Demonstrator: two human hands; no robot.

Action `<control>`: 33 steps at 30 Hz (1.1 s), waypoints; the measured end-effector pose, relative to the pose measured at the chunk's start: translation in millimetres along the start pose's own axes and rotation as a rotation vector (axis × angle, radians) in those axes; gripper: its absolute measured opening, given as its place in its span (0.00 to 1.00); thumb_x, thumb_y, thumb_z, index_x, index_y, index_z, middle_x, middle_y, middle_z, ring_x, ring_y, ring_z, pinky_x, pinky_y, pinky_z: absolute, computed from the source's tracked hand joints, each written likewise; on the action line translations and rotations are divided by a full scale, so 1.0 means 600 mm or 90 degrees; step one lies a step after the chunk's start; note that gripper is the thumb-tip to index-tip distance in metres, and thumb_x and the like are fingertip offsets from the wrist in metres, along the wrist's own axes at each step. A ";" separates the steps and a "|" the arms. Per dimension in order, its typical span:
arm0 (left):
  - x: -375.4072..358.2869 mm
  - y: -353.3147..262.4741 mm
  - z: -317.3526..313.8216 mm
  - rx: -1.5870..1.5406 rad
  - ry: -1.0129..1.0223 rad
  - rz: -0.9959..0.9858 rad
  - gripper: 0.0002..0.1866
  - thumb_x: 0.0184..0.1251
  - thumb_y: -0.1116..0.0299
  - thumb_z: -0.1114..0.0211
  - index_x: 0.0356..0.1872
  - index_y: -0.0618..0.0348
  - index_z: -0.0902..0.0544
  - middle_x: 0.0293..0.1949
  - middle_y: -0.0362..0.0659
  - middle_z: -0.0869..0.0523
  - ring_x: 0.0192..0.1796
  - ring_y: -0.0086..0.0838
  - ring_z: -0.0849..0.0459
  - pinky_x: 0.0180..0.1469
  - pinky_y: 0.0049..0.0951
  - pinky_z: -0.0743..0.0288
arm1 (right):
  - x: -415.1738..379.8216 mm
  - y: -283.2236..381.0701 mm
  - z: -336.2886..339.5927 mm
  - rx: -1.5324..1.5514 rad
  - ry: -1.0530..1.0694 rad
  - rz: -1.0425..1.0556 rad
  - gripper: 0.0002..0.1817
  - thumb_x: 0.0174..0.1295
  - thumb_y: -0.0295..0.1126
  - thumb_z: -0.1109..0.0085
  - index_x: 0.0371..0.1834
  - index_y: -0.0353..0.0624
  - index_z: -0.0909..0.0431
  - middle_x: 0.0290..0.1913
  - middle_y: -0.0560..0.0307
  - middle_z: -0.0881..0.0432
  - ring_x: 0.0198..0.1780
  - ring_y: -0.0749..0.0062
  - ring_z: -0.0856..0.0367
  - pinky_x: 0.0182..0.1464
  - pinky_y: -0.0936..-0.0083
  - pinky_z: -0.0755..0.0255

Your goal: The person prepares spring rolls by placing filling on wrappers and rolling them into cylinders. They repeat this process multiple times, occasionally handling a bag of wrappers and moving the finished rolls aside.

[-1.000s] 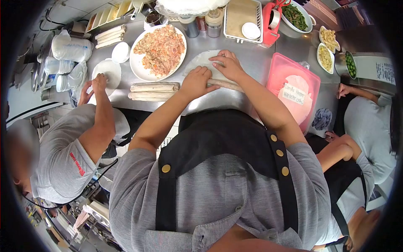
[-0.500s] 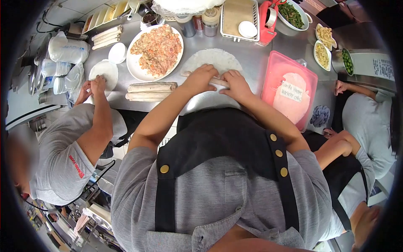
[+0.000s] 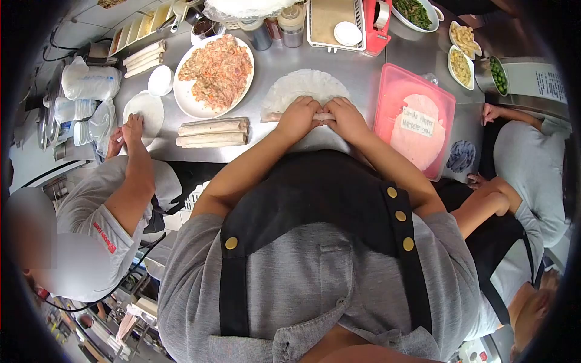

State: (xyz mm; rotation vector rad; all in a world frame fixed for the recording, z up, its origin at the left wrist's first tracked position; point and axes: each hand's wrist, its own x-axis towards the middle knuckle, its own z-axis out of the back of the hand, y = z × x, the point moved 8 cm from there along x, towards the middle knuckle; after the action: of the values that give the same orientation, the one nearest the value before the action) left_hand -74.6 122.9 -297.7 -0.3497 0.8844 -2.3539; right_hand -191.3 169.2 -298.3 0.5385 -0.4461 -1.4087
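The person's left hand (image 3: 298,120) and right hand (image 3: 344,117) sit side by side near the upper centre of the frame, the fingers of each curled over and closed on a thin pale roll (image 3: 322,115). The roll lies under the fingers and shows in the narrow gap between the hands; its left part reaches out past the left hand. Directly beyond the fingers, the unrolled part of a round translucent wrapper (image 3: 305,82) spreads flat on the steel table (image 3: 357,71). To the left of the hands, a small stack of long rolls (image 3: 212,132) lies near the table edge, well apart from them. Above that stack, a white oval plate (image 3: 181,100) bears a mound of orange-flecked filling (image 3: 216,68), with a small white round dish (image 3: 160,80) just beside it. At the left of the frame, a co-worker's hands (image 3: 128,132) touch another round wrapper (image 3: 151,114), and more thin rolls (image 3: 144,58) lie at the upper left. To the right of the hands is a pink translucent container (image 3: 445,100) with a handwritten label (image 3: 417,123). Toward the top stand sauce jars (image 3: 292,27), a white basket (image 3: 336,47) and a red dispenser (image 3: 377,41); bowls of greens (image 3: 414,14) and pale pieces (image 3: 461,68) are at the upper right.
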 end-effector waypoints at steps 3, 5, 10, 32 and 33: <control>-0.001 -0.001 -0.005 0.019 -0.012 -0.013 0.16 0.55 0.66 0.20 0.42 0.57 0.15 0.44 0.47 0.15 0.54 0.48 0.18 0.60 0.45 0.24 | -0.001 -0.002 -0.002 -0.010 0.013 0.017 0.12 0.56 0.32 0.29 0.41 0.43 0.20 0.47 0.50 0.19 0.57 0.50 0.21 0.61 0.57 0.27; -0.002 0.000 -0.007 0.028 -0.004 -0.019 0.16 0.55 0.66 0.20 0.43 0.57 0.15 0.45 0.47 0.15 0.54 0.48 0.18 0.60 0.45 0.24 | -0.004 -0.001 -0.006 -0.020 0.009 0.026 0.13 0.56 0.32 0.29 0.42 0.43 0.20 0.48 0.50 0.19 0.56 0.50 0.21 0.61 0.56 0.27; -0.013 -0.018 0.016 0.104 -0.023 -0.037 0.18 0.55 0.66 0.21 0.45 0.57 0.16 0.47 0.47 0.17 0.56 0.47 0.19 0.60 0.45 0.24 | -0.003 0.041 0.011 -0.085 0.001 0.024 0.15 0.57 0.31 0.29 0.45 0.43 0.21 0.49 0.49 0.20 0.57 0.48 0.22 0.61 0.55 0.27; -0.098 0.072 0.115 0.100 0.045 0.021 0.17 0.53 0.72 0.20 0.45 0.60 0.13 0.43 0.48 0.13 0.49 0.48 0.16 0.55 0.43 0.22 | -0.059 -0.021 0.004 -0.040 0.019 0.011 0.12 0.60 0.27 0.34 0.46 0.40 0.22 0.52 0.48 0.21 0.60 0.50 0.24 0.64 0.57 0.26; -0.099 0.074 0.117 0.102 0.044 0.023 0.17 0.53 0.72 0.20 0.45 0.60 0.13 0.43 0.48 0.13 0.49 0.48 0.16 0.55 0.43 0.22 | -0.060 -0.020 0.007 -0.039 0.019 0.003 0.12 0.60 0.27 0.35 0.47 0.40 0.22 0.52 0.48 0.21 0.60 0.50 0.24 0.64 0.57 0.26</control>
State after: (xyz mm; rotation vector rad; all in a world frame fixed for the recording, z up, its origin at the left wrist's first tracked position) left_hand 21.9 96.9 -277.0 -0.1875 0.7203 -2.3971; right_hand -207.5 203.5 -301.1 0.5069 -0.3793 -1.4032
